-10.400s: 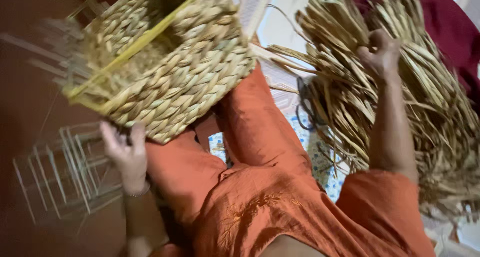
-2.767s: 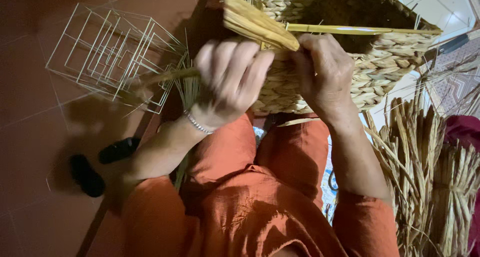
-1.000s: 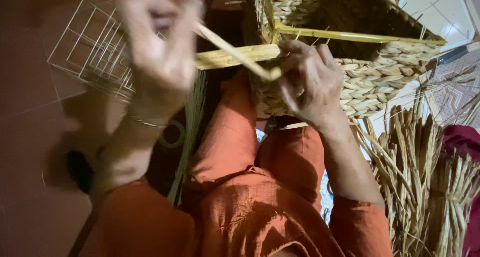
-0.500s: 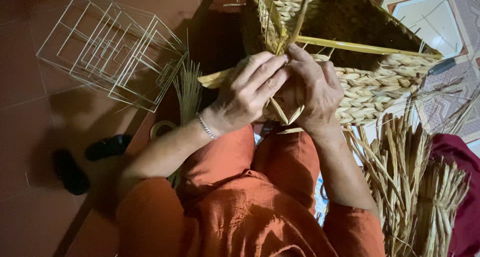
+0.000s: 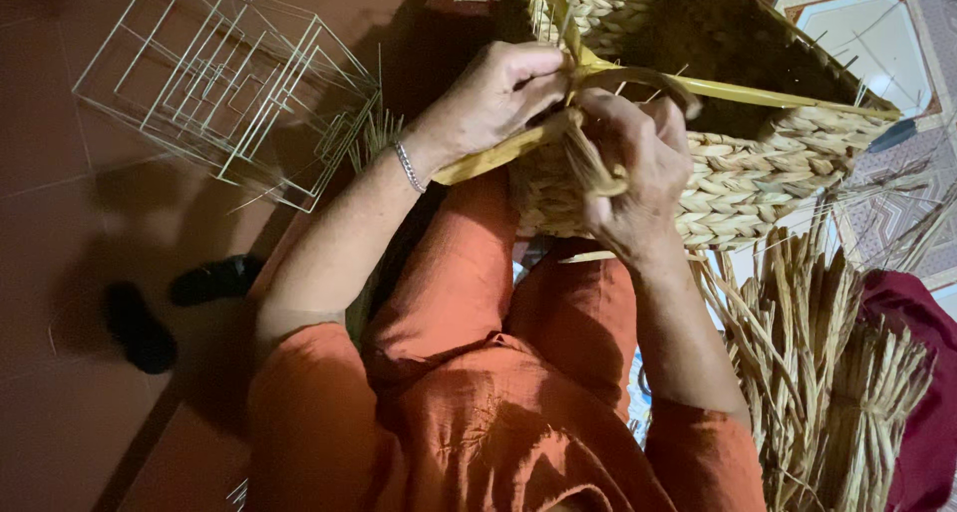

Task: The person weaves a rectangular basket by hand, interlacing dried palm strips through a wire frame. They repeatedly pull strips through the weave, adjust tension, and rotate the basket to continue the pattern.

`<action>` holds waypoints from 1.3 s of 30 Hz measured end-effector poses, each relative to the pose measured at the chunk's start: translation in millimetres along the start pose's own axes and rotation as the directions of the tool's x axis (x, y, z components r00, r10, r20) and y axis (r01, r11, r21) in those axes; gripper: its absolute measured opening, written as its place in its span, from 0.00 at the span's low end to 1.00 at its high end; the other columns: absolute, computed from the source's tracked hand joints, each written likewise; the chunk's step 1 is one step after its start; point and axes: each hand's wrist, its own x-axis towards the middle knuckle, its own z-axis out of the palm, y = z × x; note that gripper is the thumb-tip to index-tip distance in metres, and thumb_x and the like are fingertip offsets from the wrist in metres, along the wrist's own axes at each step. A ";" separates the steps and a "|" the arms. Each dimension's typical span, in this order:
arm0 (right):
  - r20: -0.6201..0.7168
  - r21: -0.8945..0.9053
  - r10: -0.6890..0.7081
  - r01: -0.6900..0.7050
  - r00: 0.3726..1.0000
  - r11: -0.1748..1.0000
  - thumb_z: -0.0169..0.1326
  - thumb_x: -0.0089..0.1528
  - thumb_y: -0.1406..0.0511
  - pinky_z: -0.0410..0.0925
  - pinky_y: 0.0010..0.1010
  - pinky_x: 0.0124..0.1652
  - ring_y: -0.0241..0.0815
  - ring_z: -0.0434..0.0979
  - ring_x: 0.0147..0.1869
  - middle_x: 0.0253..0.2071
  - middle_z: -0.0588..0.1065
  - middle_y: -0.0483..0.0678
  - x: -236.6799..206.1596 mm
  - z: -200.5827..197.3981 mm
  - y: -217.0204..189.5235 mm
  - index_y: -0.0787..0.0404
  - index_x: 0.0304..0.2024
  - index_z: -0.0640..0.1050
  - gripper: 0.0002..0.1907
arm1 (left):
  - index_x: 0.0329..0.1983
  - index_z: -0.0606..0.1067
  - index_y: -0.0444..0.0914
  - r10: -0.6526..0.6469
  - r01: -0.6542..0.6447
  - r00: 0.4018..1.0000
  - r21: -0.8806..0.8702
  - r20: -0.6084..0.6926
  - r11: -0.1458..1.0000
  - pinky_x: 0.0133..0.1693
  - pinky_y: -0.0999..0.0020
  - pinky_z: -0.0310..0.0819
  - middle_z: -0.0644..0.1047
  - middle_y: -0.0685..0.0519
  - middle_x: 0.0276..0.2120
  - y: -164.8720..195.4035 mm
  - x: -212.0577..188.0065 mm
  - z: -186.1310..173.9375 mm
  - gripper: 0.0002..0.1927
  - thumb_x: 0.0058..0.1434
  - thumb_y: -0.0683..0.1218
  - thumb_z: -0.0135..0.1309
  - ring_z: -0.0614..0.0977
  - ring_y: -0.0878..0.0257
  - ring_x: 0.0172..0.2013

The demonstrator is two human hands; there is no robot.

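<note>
A woven straw basket (image 5: 758, 178) rests on my orange-clad lap, its dark inside facing up. A yellow strip (image 5: 478, 158) runs along its rim and sticks out to the left. My left hand (image 5: 493, 93) pinches this strip at the basket's near corner. My right hand (image 5: 638, 163) grips a straw strand (image 5: 588, 163) that loops over the same corner. Both hands touch at the rim.
A white wire frame (image 5: 224, 83) stands on the red tile floor at upper left. Two black sandals (image 5: 169, 308) lie on the floor at left. A pile of dried straw (image 5: 827, 372) lies at right beside dark red cloth (image 5: 922, 372).
My left hand came down from a raised pull and closed in on the basket corner beside my right hand. The strand now loops over the rim.
</note>
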 end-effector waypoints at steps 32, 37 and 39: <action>-0.127 0.131 0.205 -0.188 0.971 0.973 0.54 0.71 0.80 0.76 0.30 0.51 0.43 0.82 0.49 0.48 0.79 0.56 -49.4 -32.2 30.2 0.70 0.52 0.71 0.09 | 0.56 0.77 0.37 0.358 -0.180 0.923 0.667 -0.139 0.723 0.68 0.51 0.57 0.78 0.49 0.54 -25.6 -56.4 -30.8 0.16 0.70 0.50 0.57 0.75 0.53 0.60; -0.119 0.044 0.235 -0.231 0.965 0.972 0.64 0.71 0.77 0.77 0.27 0.44 0.38 0.85 0.42 0.42 0.81 0.52 -49.5 -20.3 20.6 0.66 0.49 0.72 0.12 | 0.49 0.76 0.37 0.024 0.013 0.993 0.310 -0.116 0.951 0.47 0.65 0.75 0.78 0.51 0.41 -28.4 -58.4 -18.4 0.18 0.74 0.57 0.57 0.80 0.62 0.41; -0.133 0.126 0.266 -0.250 0.955 0.960 0.63 0.72 0.78 0.78 0.25 0.43 0.37 0.86 0.42 0.41 0.82 0.51 -52.5 -16.1 23.6 0.65 0.47 0.72 0.12 | 0.46 0.77 0.38 -0.008 0.042 0.987 0.214 -0.159 0.976 0.41 0.69 0.79 0.79 0.52 0.39 -29.3 -64.6 -19.7 0.17 0.75 0.57 0.58 0.81 0.64 0.38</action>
